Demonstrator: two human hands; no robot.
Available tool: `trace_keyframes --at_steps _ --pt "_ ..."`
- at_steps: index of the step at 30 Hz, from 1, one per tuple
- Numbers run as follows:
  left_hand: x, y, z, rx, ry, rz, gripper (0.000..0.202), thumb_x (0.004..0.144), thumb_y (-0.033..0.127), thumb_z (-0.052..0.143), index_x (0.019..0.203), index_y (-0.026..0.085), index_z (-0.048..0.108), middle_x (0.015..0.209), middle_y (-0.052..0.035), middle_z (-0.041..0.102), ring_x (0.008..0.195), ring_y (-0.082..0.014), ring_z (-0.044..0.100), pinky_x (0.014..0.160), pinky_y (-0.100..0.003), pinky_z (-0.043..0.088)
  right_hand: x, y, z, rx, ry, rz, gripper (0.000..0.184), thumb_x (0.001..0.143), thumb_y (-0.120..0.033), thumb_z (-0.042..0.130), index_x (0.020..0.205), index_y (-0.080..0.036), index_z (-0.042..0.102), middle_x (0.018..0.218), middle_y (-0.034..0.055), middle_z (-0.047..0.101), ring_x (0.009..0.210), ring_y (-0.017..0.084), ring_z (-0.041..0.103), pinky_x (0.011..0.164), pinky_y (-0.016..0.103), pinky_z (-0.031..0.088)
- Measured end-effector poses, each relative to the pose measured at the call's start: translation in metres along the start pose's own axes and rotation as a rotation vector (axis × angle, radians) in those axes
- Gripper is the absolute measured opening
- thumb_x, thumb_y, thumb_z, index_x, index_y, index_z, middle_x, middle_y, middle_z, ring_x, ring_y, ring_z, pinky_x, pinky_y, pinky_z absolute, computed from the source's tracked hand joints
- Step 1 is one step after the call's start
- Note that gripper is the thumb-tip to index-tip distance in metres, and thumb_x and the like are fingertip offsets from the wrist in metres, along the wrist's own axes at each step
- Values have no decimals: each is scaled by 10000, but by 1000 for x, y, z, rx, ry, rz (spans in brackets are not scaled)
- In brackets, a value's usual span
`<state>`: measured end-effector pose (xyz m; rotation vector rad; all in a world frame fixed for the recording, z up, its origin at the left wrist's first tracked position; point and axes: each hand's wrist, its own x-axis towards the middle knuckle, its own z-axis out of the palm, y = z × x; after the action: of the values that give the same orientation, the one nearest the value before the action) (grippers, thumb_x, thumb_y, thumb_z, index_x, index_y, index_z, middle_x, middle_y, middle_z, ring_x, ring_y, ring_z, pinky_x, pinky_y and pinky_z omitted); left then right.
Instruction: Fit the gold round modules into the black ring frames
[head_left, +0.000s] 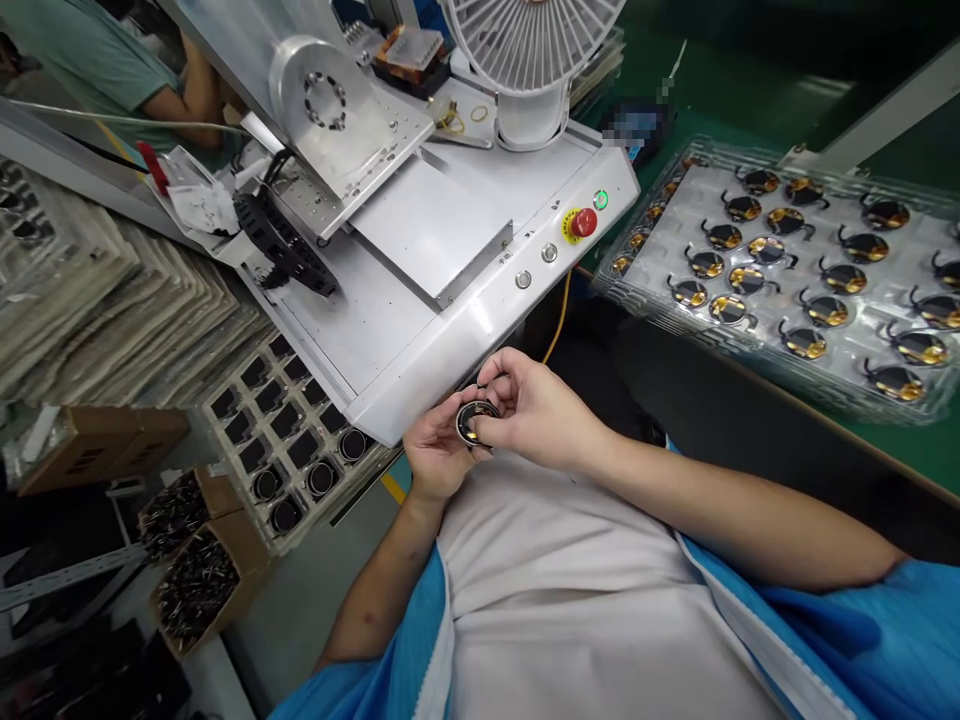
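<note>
Left hand [439, 450] cradles a gold-black disc [474, 422] — right hand [541, 412] pinches its edge.

A: Outer garment, lower right of frame?
B: Bright blue short-sleeved smock [847, 640], thin fabric, soft folds at the sleeve.

A: Front edges?
B: Narrow white strip [757, 625] along the opening, lower right of centre. Matching narrow white strip [435, 650] along the opening at lower left.

A: Beneath that?
B: Plain off-white shirt [570, 600], no visible marking, filling bottom centre.

A: Below the sleeves?
B: Bare left forearm [382, 590] and bare right forearm [735, 510]. Bare left hand [435, 450] and bare right hand [540, 410] at centre.
</note>
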<state>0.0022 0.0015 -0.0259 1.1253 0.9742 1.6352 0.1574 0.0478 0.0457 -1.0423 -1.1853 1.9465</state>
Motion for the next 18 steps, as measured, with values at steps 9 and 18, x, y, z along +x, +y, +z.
trace_keyframes --at_steps 9,18 --pt "0 -2 1 -19 -49 32 564 655 315 978 1180 360 779 1164 -29 815 1008 -223 804 882 -328 677 0 -2 -2 -35 8 20 392 692 -156 718 965 -245 452 616 -89 639 568 145 660 549 218 475" --pt "-3 -8 -5 62 63 -33 629 528 427 1016 1113 352 799 1095 -30 833 959 -230 814 850 -332 682 7 9 -6 2 32 23 400 700 -229 815 940 -227 495 631 -80 636 552 120 623 533 203 468"
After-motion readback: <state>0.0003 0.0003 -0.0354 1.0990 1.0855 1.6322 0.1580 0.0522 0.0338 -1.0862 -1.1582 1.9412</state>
